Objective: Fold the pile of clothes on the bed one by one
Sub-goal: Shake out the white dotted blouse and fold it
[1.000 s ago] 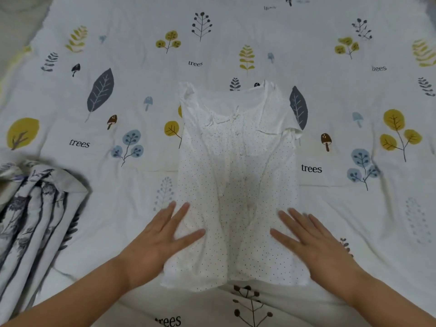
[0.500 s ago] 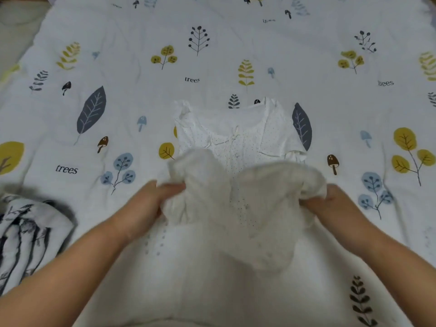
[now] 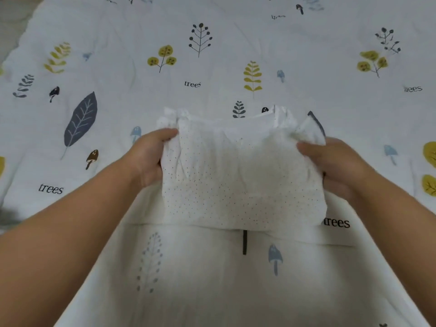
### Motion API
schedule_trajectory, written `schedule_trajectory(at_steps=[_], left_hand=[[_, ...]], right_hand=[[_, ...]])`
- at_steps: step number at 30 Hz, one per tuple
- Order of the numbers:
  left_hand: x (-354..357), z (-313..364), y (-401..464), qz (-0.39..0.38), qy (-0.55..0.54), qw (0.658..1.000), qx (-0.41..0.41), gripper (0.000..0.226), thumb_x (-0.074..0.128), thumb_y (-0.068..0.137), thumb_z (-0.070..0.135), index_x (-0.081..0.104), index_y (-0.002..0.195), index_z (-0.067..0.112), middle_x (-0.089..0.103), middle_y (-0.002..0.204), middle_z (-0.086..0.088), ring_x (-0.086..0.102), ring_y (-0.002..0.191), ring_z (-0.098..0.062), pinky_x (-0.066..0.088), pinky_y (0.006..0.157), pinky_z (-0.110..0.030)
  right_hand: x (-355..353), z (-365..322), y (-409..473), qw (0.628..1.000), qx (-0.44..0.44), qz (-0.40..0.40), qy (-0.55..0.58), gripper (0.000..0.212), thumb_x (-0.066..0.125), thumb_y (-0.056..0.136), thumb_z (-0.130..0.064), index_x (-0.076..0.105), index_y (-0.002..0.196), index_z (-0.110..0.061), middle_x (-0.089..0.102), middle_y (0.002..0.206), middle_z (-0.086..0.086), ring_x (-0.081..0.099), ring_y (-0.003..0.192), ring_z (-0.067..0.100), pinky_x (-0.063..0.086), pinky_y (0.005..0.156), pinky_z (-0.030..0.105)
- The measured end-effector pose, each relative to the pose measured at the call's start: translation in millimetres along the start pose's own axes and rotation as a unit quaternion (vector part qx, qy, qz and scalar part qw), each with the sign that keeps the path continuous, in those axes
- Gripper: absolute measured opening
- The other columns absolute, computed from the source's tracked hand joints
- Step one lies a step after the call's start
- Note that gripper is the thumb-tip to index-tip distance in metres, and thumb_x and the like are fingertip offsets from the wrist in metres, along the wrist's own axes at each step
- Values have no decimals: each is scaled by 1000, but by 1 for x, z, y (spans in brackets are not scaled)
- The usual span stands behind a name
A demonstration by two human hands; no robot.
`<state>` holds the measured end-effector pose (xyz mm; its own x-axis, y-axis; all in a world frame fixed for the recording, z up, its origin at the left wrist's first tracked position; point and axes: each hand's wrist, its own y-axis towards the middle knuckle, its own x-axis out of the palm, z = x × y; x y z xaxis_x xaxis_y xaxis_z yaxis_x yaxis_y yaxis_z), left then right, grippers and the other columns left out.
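A white top with fine dots [image 3: 240, 180] lies in the middle of the bed, doubled over so its lower half covers the upper half. My left hand [image 3: 148, 156] grips its left edge, thumb on top of the fabric. At the right edge my right hand [image 3: 330, 164] grips the cloth the same way. The neckline and a frilled sleeve peek out beyond the fold at the far side.
The bed sheet [image 3: 212, 55] is white with printed leaves, trees, mushrooms and the word "trees". A seam in the sheet runs across just below the top. A strip of floor shows at the far left corner.
Both hands went from lying flat on the hem to gripping it, then carried it away from me up to the shoulders. The patterned cloth at the left has left the view.
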<state>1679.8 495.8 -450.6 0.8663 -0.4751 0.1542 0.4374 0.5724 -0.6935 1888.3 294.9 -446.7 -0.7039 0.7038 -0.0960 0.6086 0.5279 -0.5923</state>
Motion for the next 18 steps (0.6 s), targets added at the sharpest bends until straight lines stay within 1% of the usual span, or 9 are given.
schedule_trajectory(at_steps=[3, 5, 6, 7, 9, 11, 14, 16, 18], left_hand=[[0, 17, 13, -19, -24, 999, 18, 29, 46, 95, 27, 64, 112, 12, 72, 105, -8, 69, 94, -24, 55, 72, -35], [4, 21, 19, -5, -34, 998, 45, 34, 47, 95, 35, 61, 117, 13, 70, 108, -5, 69, 95, -21, 55, 71, -33], [6, 19, 23, 34, -5, 998, 59, 39, 49, 94, 39, 59, 120, 12, 69, 109, -4, 67, 96, -21, 54, 75, -34], [7, 14, 28, 88, 47, 993, 69, 47, 51, 92, 41, 55, 126, 9, 65, 111, -7, 64, 99, -24, 52, 83, -35], [4, -5, 33, 196, 187, 959, 85, 64, 54, 89, 45, 41, 135, 3, 53, 126, -15, 52, 114, -32, 43, 97, -40], [4, -28, 29, 250, 279, 922, 95, 70, 55, 85, 49, 35, 137, 8, 45, 135, -9, 47, 119, -29, 40, 98, -39], [9, -56, 20, 226, 361, 900, 88, 71, 56, 84, 53, 36, 132, 5, 49, 116, -6, 49, 102, -26, 38, 83, -32], [10, -67, 20, 208, 388, 894, 86, 61, 56, 88, 45, 41, 125, -2, 52, 112, -13, 53, 101, -31, 38, 77, -32], [11, -70, 17, 201, 370, 901, 107, 42, 51, 93, 32, 49, 111, -5, 55, 105, -18, 55, 92, -30, 42, 76, -37]], right_hand=[[-11, -19, 15, 995, -22, -14, 95, 20, 51, 95, -16, 61, 111, -9, 73, 97, 6, 71, 84, 21, 57, 56, 29], [-11, -19, 27, 997, -42, 49, 52, 11, 53, 95, -20, 62, 94, -13, 69, 84, 1, 68, 73, 18, 52, 54, 23], [-10, -15, 33, 994, -49, 100, -2, 12, 53, 94, -21, 60, 89, -14, 62, 81, -2, 62, 71, 17, 48, 58, 23], [-10, -8, 39, 985, -48, 155, -62, 13, 52, 93, -23, 60, 96, -15, 57, 87, -2, 56, 77, 17, 45, 67, 25], [-10, 8, 41, 964, -23, 231, -132, 42, 51, 92, -28, 46, 130, -12, 50, 111, 0, 50, 99, 18, 40, 84, 29], [-9, 29, 37, 964, -4, 227, -141, 46, 52, 89, -35, 40, 128, -13, 49, 115, 1, 49, 97, 19, 40, 82, 33], [2, 49, 24, 959, -11, 191, -208, 55, 55, 85, -43, 38, 126, -11, 52, 120, 7, 52, 105, 27, 44, 89, 42], [10, 55, 18, 957, -22, 175, -229, 60, 57, 86, -38, 35, 133, -7, 51, 128, 11, 51, 113, 31, 43, 96, 48], [12, 55, 14, 961, -28, 152, -229, 45, 55, 89, -26, 42, 127, -5, 54, 124, 12, 53, 111, 32, 45, 95, 47]])
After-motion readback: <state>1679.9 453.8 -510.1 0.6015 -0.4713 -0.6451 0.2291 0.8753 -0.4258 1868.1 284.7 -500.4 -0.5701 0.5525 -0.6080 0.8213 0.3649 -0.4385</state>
